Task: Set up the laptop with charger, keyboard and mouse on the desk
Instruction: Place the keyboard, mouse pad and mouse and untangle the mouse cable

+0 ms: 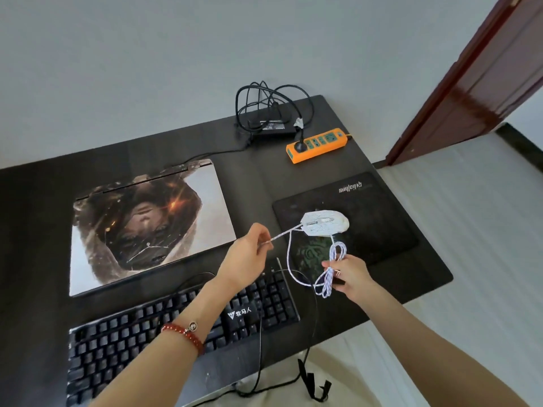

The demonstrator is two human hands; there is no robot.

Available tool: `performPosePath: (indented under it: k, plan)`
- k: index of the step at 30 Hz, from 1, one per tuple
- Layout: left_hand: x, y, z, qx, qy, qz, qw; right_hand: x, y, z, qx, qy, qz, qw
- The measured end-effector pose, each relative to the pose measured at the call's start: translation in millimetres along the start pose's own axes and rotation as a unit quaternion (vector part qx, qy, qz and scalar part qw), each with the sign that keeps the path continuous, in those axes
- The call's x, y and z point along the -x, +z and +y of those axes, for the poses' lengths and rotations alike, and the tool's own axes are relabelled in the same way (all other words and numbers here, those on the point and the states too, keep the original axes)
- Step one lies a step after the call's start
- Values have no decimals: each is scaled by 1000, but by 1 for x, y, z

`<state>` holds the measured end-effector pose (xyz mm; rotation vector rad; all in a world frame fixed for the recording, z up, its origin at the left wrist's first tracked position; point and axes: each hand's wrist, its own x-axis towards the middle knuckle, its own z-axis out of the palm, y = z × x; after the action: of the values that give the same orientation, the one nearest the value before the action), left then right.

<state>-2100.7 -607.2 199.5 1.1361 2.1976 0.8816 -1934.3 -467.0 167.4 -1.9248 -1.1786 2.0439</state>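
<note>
A closed laptop (147, 227) with a picture on its lid lies on the black desk (38, 201). A black keyboard (123, 333) sits in front of it. The white mouse (324, 224) rests on a black mouse pad (376, 212). My left hand (246, 259) pinches the white mouse cable (289, 258) a short way from the mouse. My right hand (348, 277) grips a bundled loop of the same cable. The black charger brick (271, 127) lies at the back, its plug in an orange power strip (318, 145) and a lead running to the laptop's rear.
A dark red door (476, 80) stands open at the right, past the desk's edge. A grey wall runs behind the desk. The keyboard's black cable (260, 356) hangs over the front edge, with a black strap (311, 380) below.
</note>
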Motion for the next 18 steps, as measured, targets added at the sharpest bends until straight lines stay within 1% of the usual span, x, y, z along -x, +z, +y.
performPosePath:
  k: [2, 4, 6, 9, 11, 14, 16, 18]
  plan:
    - [6, 11, -4, -10, 5, -20, 1000, 2, 0, 8, -34, 30, -6, 999]
    - [11, 19, -7, -2, 8, -32, 999, 5, 0, 16, -77, 63, -33, 994]
    - [17, 23, -12, 9, 20, -39, 999, 7, 2, 21, -113, 78, -57, 989]
    - [26, 26, -16, 7, 61, -97, 993, 14, 8, 22, -163, 91, -89, 978]
    - [29, 25, -18, 1, 76, -119, 990, 19, 14, 21, -163, 107, -111, 974]
    - [30, 21, -17, -6, 85, -111, 990, 26, 20, 17, -143, 127, -145, 971]
    - [31, 18, -16, -8, 58, -80, 995, 30, 21, 13, -147, 137, -149, 968]
    - [31, 16, -17, 15, 6, -26, 1000, 33, 21, 10, -155, 144, -141, 967]
